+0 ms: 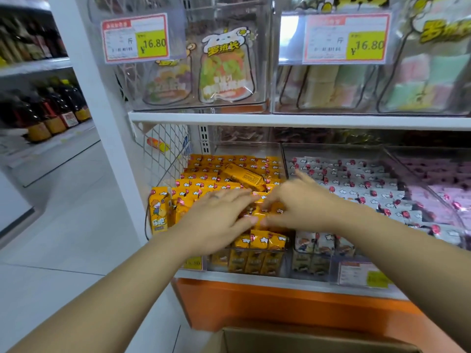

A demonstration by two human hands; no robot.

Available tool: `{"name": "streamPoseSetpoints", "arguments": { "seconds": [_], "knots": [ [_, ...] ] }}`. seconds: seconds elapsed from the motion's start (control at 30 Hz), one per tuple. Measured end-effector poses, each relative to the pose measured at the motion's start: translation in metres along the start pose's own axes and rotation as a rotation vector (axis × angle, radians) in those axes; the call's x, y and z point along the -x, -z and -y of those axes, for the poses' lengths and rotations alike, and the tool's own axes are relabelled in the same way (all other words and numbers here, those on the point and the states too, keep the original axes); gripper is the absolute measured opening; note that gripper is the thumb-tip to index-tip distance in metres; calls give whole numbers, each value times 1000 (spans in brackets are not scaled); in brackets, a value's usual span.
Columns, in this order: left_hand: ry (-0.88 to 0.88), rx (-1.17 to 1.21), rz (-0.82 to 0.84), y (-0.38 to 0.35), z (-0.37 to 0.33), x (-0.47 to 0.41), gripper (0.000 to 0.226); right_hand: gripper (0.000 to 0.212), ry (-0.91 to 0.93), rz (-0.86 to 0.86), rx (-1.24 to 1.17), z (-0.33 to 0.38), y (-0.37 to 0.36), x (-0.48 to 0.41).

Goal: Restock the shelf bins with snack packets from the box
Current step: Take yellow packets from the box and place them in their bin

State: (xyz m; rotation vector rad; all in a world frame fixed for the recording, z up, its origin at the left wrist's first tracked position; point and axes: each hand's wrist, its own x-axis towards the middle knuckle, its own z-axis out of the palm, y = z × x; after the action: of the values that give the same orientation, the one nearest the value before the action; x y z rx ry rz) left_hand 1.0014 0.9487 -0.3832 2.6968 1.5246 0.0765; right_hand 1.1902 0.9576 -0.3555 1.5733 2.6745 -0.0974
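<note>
A clear shelf bin [257, 146] on the lower shelf is packed with yellow snack packets [216, 174]. My left hand [219, 212] lies flat on those packets with its fingers straight, pointing right. My right hand [298, 205] reaches in from the right and is motion-blurred; its spread fingers touch the same yellow packets, close to my left fingertips. One yellow packet [244, 175] lies loose and askew on top of the rows. An upright yellow packet [159, 212] stands at the bin's left end. The open cardboard box [305, 340] sits on the floor below.
The neighbouring bin [331, 146] holds white packets [356, 184], and pink packets [446, 179] fill the one beyond. Bins of bagged sweets with 16.80 price tags [135, 38] stand on the upper shelf. A wire grid panel [163, 149] closes the shelf's left side. Bottles [51, 110] line a rack at far left.
</note>
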Motion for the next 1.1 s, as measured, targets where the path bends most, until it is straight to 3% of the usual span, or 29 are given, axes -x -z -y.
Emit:
{"name": "streamPoseSetpoints", "arguments": {
  "seconds": [0.13,0.3,0.5,0.67,0.83,0.97,1.1],
  "knots": [
    [22,6,-263,12,17,18,55,41,-79,-102,38,1,-1,-25],
    [88,-35,-146,-4,31,32,77,37,-146,-1,73,5,-13,-51],
    [72,-118,-277,-17,29,25,41,34,-82,-219,-166,6,-7,-42],
    [62,-20,-184,-16,32,25,58,30,12,-75,-104,9,-10,-18],
    [73,11,-269,-12,31,33,50,39,84,-234,-133,21,-5,0],
    [123,168,-327,8,38,47,60,55,102,-164,-298,50,-19,-2],
    [198,100,-222,18,53,67,58,52,49,-200,-313,64,-32,-11]
  ]
}}
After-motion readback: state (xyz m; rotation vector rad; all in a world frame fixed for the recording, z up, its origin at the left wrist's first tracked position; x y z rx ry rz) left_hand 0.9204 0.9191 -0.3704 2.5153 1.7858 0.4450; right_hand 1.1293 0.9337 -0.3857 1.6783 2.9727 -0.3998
